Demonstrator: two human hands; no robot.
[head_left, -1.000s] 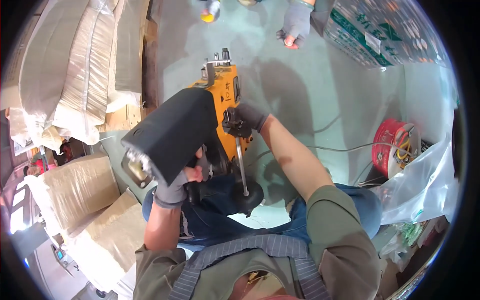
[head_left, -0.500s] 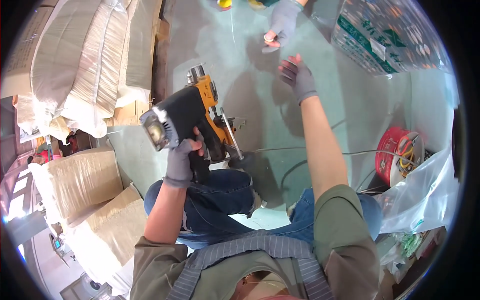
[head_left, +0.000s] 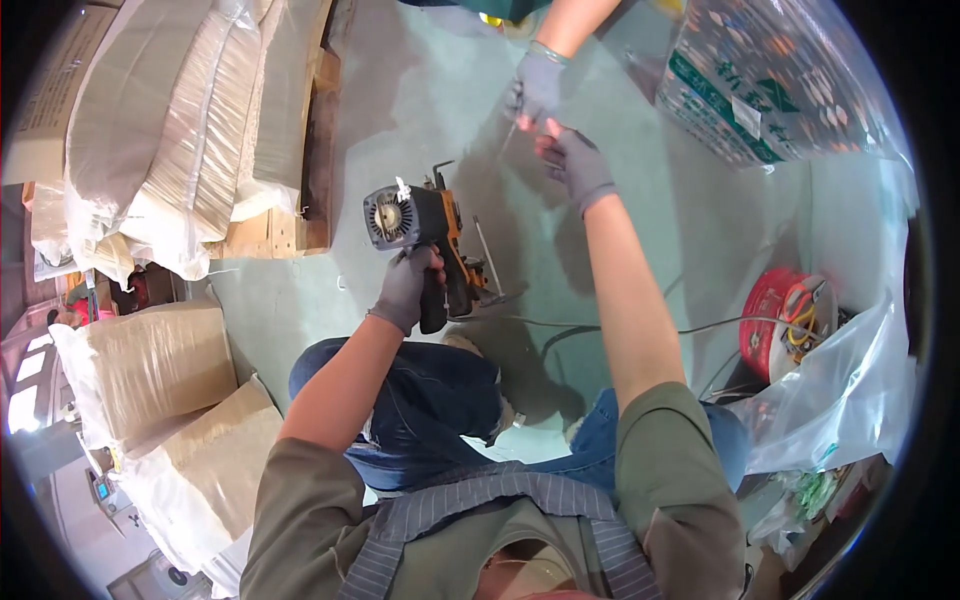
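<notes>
Power tool (head_left: 428, 215) with an orange body and black casing, its round vented end turned toward the viewer, sits left of centre in the frame, held by a person's left hand (head_left: 405, 288) in a grey glove with bare fingertips. The grip there is clamped on the black handle (head_left: 431, 312) below the casing. The orange body's long axis runs steeply from upper left to lower right, a slim silver rod (head_left: 488, 255) slanting beside it. Up and to the right, well apart from the tool, the right hand (head_left: 582, 168), gloved alike, extends to upper centre, fingertips drawn close together beside a co-worker's grey-gloved hand (head_left: 540, 88); whether the two touch or share something small cannot be told. The left hand is plainly nearer the tool. A grey cable (head_left: 530, 322) runs from near the tool's foot across the grey-green floor (head_left: 650, 240) toward a round red container (head_left: 762, 325) at right.
</notes>
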